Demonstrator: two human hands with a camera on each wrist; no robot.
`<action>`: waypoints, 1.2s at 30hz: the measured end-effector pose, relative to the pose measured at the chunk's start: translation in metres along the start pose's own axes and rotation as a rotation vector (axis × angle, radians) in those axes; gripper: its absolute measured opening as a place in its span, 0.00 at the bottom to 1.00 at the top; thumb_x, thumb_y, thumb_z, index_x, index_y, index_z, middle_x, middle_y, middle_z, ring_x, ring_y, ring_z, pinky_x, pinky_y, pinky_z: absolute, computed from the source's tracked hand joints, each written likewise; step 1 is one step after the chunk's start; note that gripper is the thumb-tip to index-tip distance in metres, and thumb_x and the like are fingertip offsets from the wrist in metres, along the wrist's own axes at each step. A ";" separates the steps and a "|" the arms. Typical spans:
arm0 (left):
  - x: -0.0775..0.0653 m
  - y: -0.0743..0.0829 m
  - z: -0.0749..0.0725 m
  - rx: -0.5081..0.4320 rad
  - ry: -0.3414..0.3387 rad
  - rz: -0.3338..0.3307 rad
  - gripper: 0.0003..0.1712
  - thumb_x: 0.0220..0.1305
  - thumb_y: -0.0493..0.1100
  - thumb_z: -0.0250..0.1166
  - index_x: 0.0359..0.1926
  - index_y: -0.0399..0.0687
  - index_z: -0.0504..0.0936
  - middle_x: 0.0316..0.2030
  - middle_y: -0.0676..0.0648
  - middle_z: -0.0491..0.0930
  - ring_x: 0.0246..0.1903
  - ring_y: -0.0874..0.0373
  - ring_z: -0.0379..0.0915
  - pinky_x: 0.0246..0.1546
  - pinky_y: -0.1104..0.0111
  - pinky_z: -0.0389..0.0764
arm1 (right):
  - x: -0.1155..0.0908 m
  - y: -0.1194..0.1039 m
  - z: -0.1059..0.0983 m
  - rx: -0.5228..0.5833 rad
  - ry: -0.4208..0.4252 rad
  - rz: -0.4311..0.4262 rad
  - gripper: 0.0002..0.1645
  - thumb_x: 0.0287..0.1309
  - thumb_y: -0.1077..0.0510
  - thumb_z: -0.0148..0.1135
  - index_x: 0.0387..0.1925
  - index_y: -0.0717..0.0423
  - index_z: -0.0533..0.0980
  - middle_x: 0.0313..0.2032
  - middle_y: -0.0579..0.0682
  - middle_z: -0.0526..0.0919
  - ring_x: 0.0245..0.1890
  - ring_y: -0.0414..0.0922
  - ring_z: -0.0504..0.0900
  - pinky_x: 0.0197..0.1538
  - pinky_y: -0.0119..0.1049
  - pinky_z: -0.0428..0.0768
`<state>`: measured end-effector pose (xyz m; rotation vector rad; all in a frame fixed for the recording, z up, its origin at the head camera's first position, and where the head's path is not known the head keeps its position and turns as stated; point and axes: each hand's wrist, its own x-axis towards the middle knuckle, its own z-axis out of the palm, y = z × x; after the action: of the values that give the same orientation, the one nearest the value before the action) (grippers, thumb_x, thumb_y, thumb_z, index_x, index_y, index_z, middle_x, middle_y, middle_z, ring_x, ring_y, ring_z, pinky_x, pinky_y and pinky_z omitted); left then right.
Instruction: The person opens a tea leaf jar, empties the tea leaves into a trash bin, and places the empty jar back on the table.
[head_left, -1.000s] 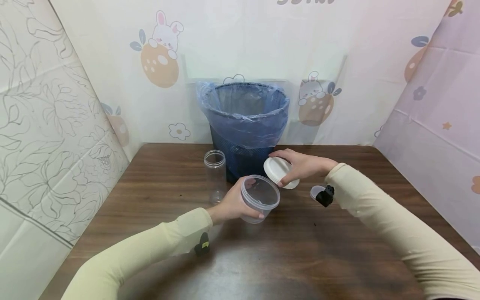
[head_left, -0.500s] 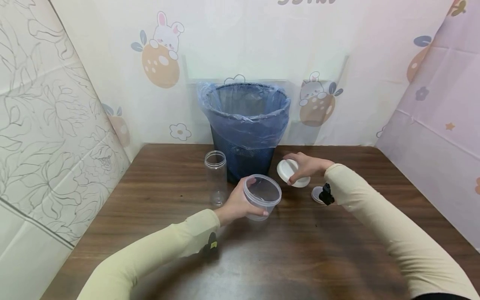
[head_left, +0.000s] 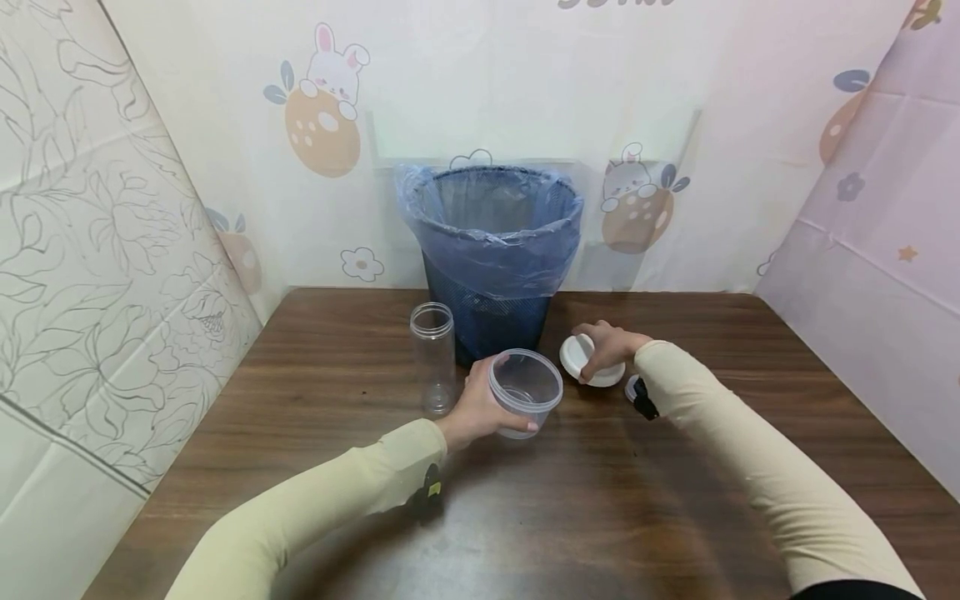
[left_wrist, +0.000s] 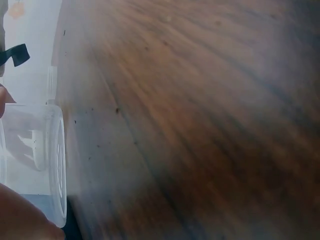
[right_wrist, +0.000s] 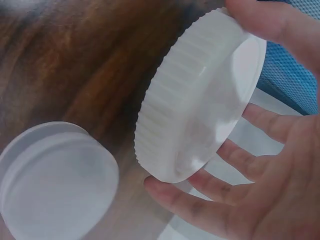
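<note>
A clear round plastic tub (head_left: 527, 392) is gripped by my left hand (head_left: 478, 407), its open mouth tilted up towards me. In the left wrist view the tub (left_wrist: 37, 150) appears at the left edge, with fingertips against its wall. My right hand (head_left: 604, 348) holds a white screw lid (head_left: 576, 357) low over the table, right of the tub. The right wrist view shows the ridged rim of that lid (right_wrist: 170, 85) spanned between thumb and fingertips. A smaller round lid (right_wrist: 60, 185) lies on the table beside it, partly hidden behind the wrist camera in the head view.
Left of the tub stands a tall clear jar (head_left: 432, 362), uncapped. A dark mesh bin (head_left: 491, 321) lined with a blue bag (head_left: 495, 262) stands behind, near the table's back edge. Printed cloth (head_left: 480, 83) hangs around the brown wooden table (head_left: 322, 350).
My right hand has carried the white lid away from the tub, rightward and down to the table by the smaller lid. The left hand with the tub has shifted very slightly right.
</note>
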<state>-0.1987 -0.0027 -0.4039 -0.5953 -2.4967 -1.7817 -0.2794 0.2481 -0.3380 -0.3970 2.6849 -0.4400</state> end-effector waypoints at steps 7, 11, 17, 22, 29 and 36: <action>0.000 -0.003 0.002 -0.017 0.005 -0.036 0.62 0.24 0.37 0.85 0.65 0.40 0.63 0.59 0.40 0.64 0.58 0.48 0.61 0.60 0.58 0.62 | 0.001 -0.002 0.005 -0.057 -0.018 -0.011 0.57 0.36 0.46 0.77 0.66 0.60 0.60 0.56 0.70 0.61 0.50 0.66 0.67 0.47 0.54 0.72; 0.000 -0.001 0.003 -0.019 0.015 -0.051 0.62 0.24 0.37 0.85 0.66 0.40 0.63 0.59 0.40 0.65 0.59 0.48 0.61 0.61 0.57 0.61 | 0.005 0.000 0.008 -0.077 -0.011 -0.023 0.57 0.33 0.43 0.77 0.64 0.59 0.62 0.54 0.70 0.62 0.48 0.67 0.67 0.45 0.53 0.73; -0.001 -0.003 0.003 -0.041 0.055 -0.057 0.62 0.24 0.35 0.84 0.65 0.39 0.62 0.59 0.39 0.66 0.60 0.47 0.62 0.61 0.57 0.62 | 0.013 -0.002 0.013 -0.089 -0.013 -0.011 0.56 0.34 0.49 0.76 0.65 0.60 0.61 0.57 0.70 0.61 0.52 0.68 0.64 0.48 0.56 0.71; -0.003 -0.008 0.002 -0.065 0.086 -0.053 0.62 0.24 0.33 0.84 0.65 0.37 0.62 0.59 0.38 0.67 0.60 0.46 0.63 0.61 0.57 0.62 | 0.019 -0.002 0.017 -0.110 0.004 -0.040 0.56 0.34 0.50 0.76 0.66 0.61 0.60 0.57 0.70 0.61 0.52 0.68 0.64 0.49 0.57 0.70; -0.006 -0.012 -0.003 -0.125 0.117 -0.078 0.70 0.25 0.31 0.83 0.70 0.41 0.51 0.63 0.37 0.66 0.62 0.46 0.62 0.62 0.57 0.60 | 0.024 -0.012 0.017 -0.122 -0.002 -0.054 0.56 0.35 0.51 0.76 0.66 0.62 0.59 0.57 0.70 0.61 0.52 0.68 0.63 0.49 0.57 0.70; -0.008 -0.013 -0.001 -0.130 0.143 -0.112 0.73 0.23 0.29 0.82 0.71 0.41 0.47 0.64 0.39 0.62 0.62 0.46 0.60 0.63 0.55 0.58 | 0.023 -0.011 0.017 -0.083 -0.011 -0.055 0.57 0.39 0.51 0.74 0.69 0.61 0.55 0.62 0.71 0.56 0.56 0.70 0.60 0.51 0.59 0.68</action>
<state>-0.1961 -0.0097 -0.4173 -0.3239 -2.3773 -1.9611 -0.2901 0.2263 -0.3561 -0.4973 2.6930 -0.3413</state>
